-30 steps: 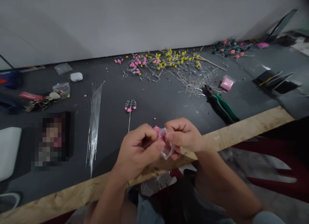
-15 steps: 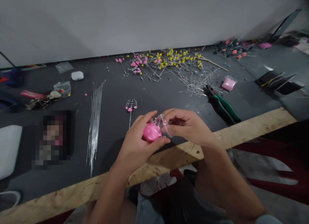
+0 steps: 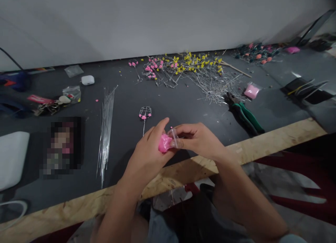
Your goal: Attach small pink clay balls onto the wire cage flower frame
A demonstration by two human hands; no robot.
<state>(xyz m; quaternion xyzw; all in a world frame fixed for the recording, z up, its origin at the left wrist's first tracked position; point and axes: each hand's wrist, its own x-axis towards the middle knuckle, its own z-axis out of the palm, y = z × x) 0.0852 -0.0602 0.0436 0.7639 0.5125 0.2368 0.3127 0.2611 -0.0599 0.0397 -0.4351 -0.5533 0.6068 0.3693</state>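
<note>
In my left hand (image 3: 147, 150) is a small clear plastic bag of bright pink modelling clay (image 3: 165, 143), cupped between thumb and fingers above the table's near edge. My right hand (image 3: 202, 140) has its thumb and fingers pinched at the bag's mouth, the tips seemingly inside it. What the fingertips pinch in there is hidden. Just beyond my left hand lies a small wire frame on a stem (image 3: 145, 112), with pink bits along its lower part.
Left of my hands lies a bundle of straight wires (image 3: 106, 131). Green-handled pliers (image 3: 246, 117) rest at right, near another pink clay bag (image 3: 252, 91). Wire stems with yellow and pink tips (image 3: 194, 63) are heaped at the back. Keys (image 3: 47, 106) and an earbud case (image 3: 87, 80) lie left.
My right fingers have pushed deeper into the bag's mouth, and the clay looks more squeezed and covered by my left hand. The camera view has shifted slightly.
</note>
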